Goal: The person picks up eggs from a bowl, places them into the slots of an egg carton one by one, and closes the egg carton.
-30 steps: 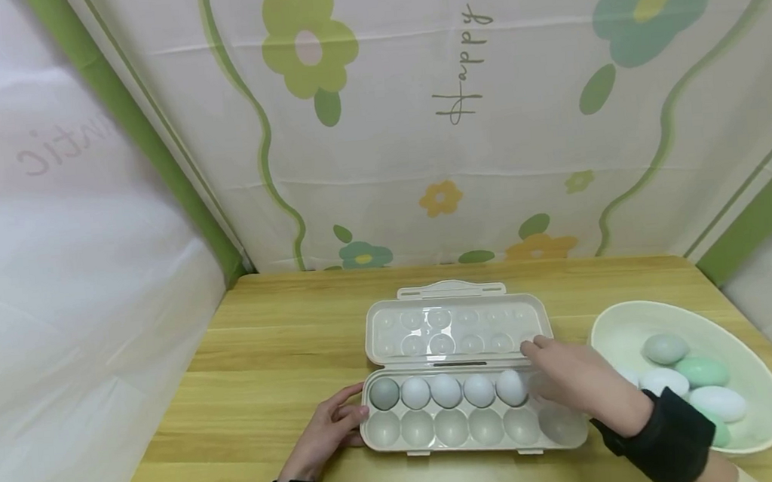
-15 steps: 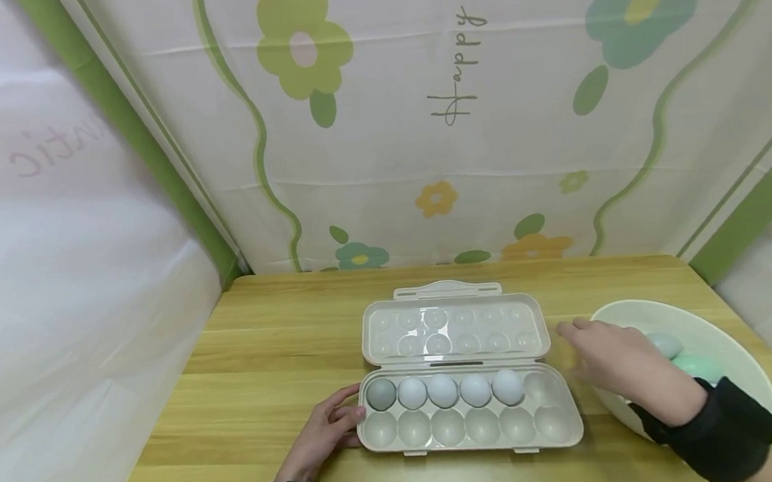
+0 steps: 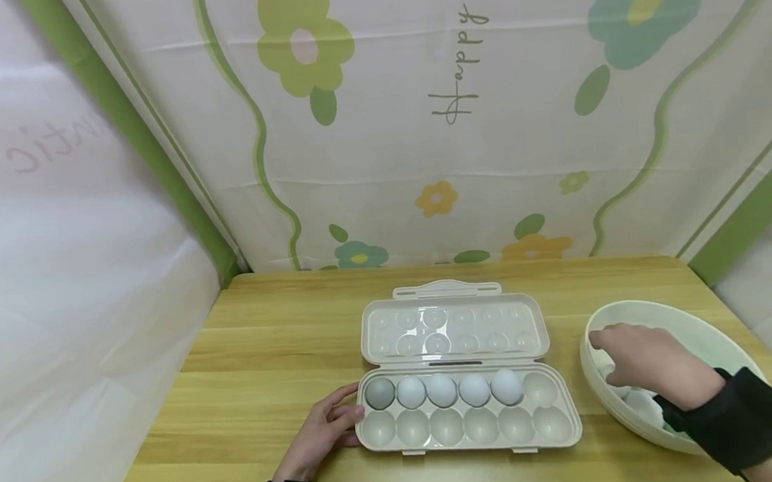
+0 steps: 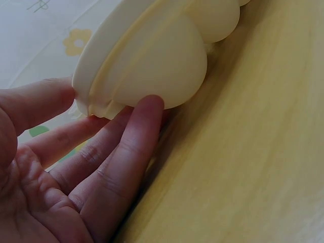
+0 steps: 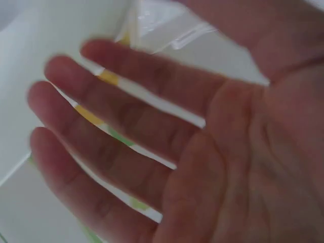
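My left hand (image 3: 319,432) holds the left end of an egg box (image 3: 467,408). In the left wrist view its thumb meets the rim and its fingers (image 4: 147,116) touch the underside of an end cup. The box lies with its lid (image 3: 454,329) folded back. Its far row holds one grey-green egg (image 3: 380,393) at the left and several white eggs (image 3: 442,391), while the rightmost cup and the near row are bare. Over a cream bowl (image 3: 663,305) is my right hand (image 3: 654,360), fingers extended and spread, nothing in its palm. It partly hides the eggs (image 3: 644,406) inside.
The wooden table (image 3: 266,356) runs back to a flowered white cloth (image 3: 385,143). Another cloth wall (image 3: 91,294) stands at the left. The bowl sits right of the egg box, with a narrow strip of table between them.
My right hand has moved right, from the rightmost far cup of the egg box to above the bowl. The left hand has stayed at the box's end.
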Demonstrator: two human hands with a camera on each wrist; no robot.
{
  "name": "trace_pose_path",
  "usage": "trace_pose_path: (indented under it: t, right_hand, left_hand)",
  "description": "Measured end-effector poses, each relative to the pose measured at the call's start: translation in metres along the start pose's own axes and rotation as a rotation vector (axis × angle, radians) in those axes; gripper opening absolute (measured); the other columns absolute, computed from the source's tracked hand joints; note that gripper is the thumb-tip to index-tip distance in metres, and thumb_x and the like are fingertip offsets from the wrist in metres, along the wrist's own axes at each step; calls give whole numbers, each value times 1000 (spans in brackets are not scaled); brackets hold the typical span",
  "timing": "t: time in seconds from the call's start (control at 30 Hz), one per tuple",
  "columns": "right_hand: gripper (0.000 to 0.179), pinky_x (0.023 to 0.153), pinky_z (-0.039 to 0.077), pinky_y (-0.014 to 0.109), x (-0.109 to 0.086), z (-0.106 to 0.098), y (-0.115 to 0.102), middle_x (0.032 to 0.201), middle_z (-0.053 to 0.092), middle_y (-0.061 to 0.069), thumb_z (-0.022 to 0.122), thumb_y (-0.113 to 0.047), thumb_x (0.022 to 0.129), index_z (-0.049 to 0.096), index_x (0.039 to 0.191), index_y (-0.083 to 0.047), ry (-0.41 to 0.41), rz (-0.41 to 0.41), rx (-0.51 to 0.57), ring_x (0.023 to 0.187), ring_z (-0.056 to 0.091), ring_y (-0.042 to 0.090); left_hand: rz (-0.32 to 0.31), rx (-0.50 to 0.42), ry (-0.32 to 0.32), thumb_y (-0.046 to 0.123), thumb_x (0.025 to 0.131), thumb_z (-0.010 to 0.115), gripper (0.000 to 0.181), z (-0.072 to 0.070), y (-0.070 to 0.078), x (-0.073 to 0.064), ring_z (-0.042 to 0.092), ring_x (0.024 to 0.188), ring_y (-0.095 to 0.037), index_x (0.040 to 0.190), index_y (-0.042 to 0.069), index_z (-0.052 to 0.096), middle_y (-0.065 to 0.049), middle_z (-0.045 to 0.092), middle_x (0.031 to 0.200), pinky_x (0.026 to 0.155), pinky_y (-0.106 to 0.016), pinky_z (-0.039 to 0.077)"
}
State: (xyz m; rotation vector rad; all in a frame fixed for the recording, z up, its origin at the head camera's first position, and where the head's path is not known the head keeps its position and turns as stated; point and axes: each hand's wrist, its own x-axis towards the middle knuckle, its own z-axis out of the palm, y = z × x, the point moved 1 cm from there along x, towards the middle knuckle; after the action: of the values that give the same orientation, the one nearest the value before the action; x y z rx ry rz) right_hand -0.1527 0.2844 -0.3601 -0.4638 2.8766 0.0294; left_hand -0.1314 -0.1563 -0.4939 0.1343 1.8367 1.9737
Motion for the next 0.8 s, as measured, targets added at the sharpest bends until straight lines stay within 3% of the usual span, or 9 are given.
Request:
trace_pose_path:
  t: [0.2,0.43,0.8]
  right_hand:
    - [34,54,46,36,8,6,8,90,65,13,74,-3,63,63,95,-5,-102,15,41,67,49,21]
    - [37,49,40,33,12,11,14,85,62,10,77,-4,61,64,96,-6,-174,27,79,63,45,22]
    - [39,51,40,35,16,19,17,77,55,5,78,-8,62,62,97,-7,-233,45,68,64,46,22]
  left_hand:
    - [5,4,-1,19,91,58,57,0,0,0,64,88,-26,139,1,33,-20,65,106,72,-34,57]
    - [6,0,-3,19,91,58,57,0,-2,1,64,87,-25,139,1,34,-18,65,104,72,-35,57]
    - [4,10,-1,19,91,58,57,0,-1,1,64,88,-25,139,2,33,-19,65,105,73,-35,57]
